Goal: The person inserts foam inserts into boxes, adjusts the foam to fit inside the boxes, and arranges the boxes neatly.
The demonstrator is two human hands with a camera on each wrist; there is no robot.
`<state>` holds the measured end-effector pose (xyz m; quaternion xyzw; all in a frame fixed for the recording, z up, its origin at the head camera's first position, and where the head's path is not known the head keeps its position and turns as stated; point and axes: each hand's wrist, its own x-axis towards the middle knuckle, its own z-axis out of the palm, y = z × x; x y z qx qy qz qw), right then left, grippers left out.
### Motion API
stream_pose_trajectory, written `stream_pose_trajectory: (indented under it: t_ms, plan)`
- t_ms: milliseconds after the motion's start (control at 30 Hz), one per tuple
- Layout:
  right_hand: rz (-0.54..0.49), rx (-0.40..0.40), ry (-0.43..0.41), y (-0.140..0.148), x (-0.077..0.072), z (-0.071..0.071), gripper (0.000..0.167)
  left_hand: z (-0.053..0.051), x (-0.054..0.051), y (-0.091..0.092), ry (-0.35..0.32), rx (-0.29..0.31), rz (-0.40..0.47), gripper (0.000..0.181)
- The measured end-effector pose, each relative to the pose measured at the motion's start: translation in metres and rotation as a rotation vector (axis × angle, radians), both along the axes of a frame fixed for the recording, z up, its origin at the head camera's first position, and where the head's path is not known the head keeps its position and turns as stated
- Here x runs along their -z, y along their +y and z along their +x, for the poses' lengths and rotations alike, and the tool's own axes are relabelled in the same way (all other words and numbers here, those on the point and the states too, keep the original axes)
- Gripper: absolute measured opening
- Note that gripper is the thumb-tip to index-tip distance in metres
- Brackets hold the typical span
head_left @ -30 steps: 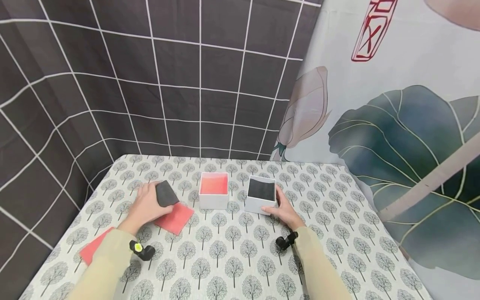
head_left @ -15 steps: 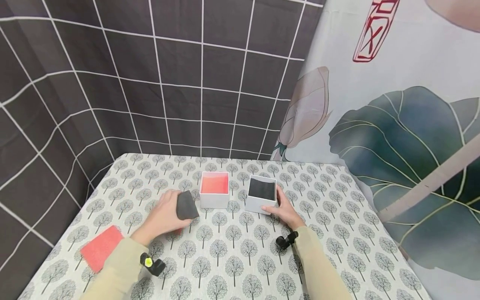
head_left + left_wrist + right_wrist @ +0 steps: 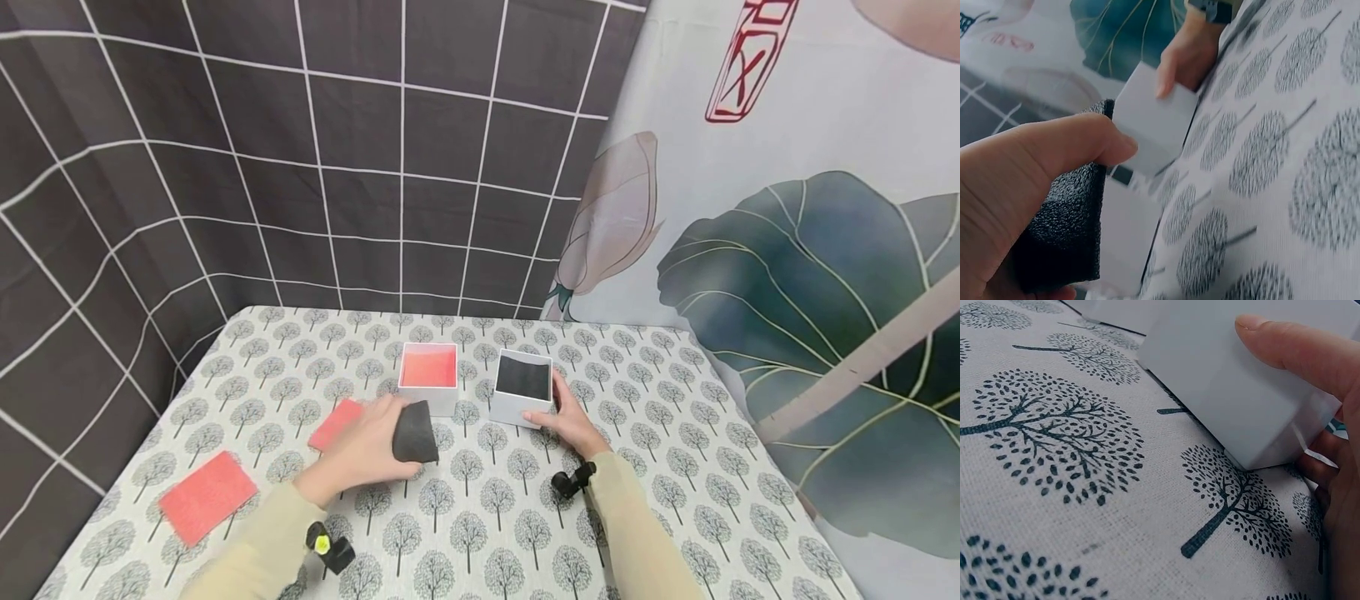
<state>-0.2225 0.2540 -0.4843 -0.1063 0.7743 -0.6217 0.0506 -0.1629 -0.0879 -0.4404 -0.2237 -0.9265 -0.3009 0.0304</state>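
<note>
In the head view my left hand [image 3: 363, 448] pinches a black foam square [image 3: 415, 435] above the tabletop, in front of the two boxes. The left wrist view shows the thumb over the near face of this foam square [image 3: 1069, 219], which bows slightly. My right hand [image 3: 573, 425] grips the right side of a white open-topped box [image 3: 514, 410] with black inside. In the right wrist view its thumb lies on the white wall of the box [image 3: 1229, 381]. A second white box [image 3: 442, 403], red inside, stands to the left, close behind the foam square.
One red square [image 3: 208, 497] lies flat at the table's left. Another red square [image 3: 336, 422] is partly hidden behind my left hand. A tree-print cloth [image 3: 465, 500] covers the table. A dark gridded curtain [image 3: 360, 208] hangs behind it.
My left hand has carried the black foam square rightwards, from over the red square to in front of the red-lined box. The right hand and its box have stayed put.
</note>
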Motion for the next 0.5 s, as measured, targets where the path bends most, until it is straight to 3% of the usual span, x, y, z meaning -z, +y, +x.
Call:
stream_pose_trajectory:
  t_ms: [233,400,500]
  plan:
    - [-0.007,0.029,-0.001,0.006,0.021,-0.010,0.095,0.002,-0.006,0.023,-0.022,0.112,0.010,0.083]
    - [-0.006,0.028,0.011,0.006,0.023,-0.011,0.094,0.000,-0.008,0.041,-0.019,0.163,-0.008,0.086]
    - [-0.009,0.014,0.008,0.005,0.016,-0.008,0.094,-0.003,-0.010,0.053,0.005,0.195,-0.038,0.088]
